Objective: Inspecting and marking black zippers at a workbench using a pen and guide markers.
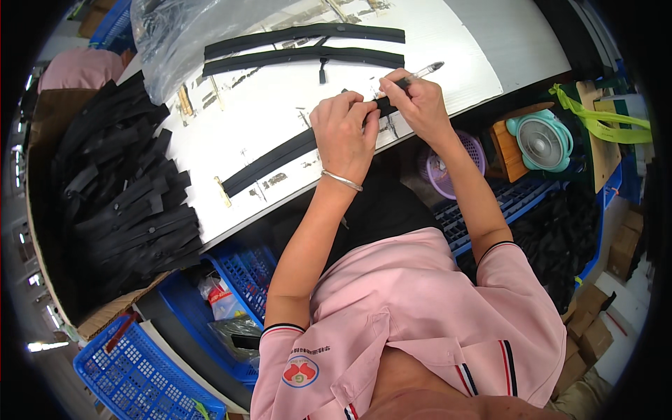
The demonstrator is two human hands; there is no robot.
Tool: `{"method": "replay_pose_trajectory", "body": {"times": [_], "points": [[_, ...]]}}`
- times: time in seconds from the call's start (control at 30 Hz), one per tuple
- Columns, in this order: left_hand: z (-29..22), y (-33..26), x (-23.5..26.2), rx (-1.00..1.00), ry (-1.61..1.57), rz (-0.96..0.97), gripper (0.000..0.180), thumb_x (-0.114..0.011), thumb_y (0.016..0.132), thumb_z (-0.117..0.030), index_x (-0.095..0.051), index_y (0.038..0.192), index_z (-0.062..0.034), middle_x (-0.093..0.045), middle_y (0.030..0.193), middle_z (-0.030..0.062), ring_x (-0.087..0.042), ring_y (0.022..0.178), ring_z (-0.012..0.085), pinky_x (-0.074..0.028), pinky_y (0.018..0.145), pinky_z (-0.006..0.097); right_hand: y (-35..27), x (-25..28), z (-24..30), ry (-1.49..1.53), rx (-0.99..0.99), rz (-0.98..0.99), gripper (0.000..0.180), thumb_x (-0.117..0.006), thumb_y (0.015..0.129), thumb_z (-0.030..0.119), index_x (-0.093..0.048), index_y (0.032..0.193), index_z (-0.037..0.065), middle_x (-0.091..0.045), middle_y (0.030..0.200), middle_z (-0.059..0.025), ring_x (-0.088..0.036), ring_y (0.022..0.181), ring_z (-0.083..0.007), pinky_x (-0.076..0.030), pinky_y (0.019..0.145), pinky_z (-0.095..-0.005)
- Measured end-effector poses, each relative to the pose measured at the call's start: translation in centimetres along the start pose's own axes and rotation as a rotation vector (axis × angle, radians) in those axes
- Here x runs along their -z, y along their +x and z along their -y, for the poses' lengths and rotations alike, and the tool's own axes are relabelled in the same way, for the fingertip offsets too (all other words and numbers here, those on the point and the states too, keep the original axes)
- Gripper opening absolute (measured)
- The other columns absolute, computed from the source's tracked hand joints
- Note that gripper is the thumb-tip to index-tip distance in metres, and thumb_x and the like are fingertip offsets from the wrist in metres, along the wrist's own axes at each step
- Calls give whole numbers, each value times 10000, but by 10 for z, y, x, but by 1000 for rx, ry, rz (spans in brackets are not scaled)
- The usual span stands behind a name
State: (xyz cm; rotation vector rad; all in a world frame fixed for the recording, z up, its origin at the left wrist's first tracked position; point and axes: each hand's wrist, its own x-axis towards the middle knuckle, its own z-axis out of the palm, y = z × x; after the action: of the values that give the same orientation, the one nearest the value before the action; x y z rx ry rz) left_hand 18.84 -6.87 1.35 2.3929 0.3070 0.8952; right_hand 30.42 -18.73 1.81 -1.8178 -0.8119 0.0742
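A black zipper strip (269, 164) lies aslant on the white board (343, 175), running from the lower left up under both hands. My left hand (344, 129) is closed, its fingers bent down onto this strip near its right part. In my right hand (420, 105) is a pen (427, 69) with a clear barrel, its rear end pointing up and right. The pen's writing tip is hidden by my fingers, close to the strip. Farther back lies another black zipper (364, 59), its two halves spread apart and a pull hanging from the nearer half.
A cardboard box (35, 203) heaped with black zipper strips (133, 203) stands at the left. Clear plastic film (175, 42) covers the back left. Right of the table are a purple basket (478, 154) and a teal fan (544, 142). Blue crates (133, 371) stand lower left.
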Motion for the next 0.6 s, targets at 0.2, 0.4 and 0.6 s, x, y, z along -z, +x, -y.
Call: {"method": "replay_pose_trajectory", "body": {"times": [0.2, 0.4, 0.6], "points": [[-1, 0, 0, -9, 13, -9, 120, -803, 791, -111, -777, 907, -105, -690, 989, 8, -611, 973, 222, -413, 882, 368, -4, 11, 1, 116, -48, 71, 215, -678, 966, 146, -686, 840, -29, -640, 660, -35, -539, 581, -69, -425, 534, -271], [4, -1, 3, 7, 30, -30, 125, -804, 781, -105, -772, 902, -109, -690, 987, 12, -613, 977, 230, -415, 879, 381, -2, 5, 1, 56, 5, 140, 204, -676, 957, 139, -690, 825, -16, -637, 650, -37, -561, 592, -78, -446, 555, -264], [-8, -14, 15, -13, 70, -19, 289, -778, 825, -145, -746, 1110, -107, -642, 1267, 82, -549, 1224, 304, -335, 1093, 517, -9, 18, -7, 259, -186, 109, 193, -603, 1004, 117, -685, 896, -21, -690, 807, -47, -634, 722, -85, -488, 640, -238]]}}
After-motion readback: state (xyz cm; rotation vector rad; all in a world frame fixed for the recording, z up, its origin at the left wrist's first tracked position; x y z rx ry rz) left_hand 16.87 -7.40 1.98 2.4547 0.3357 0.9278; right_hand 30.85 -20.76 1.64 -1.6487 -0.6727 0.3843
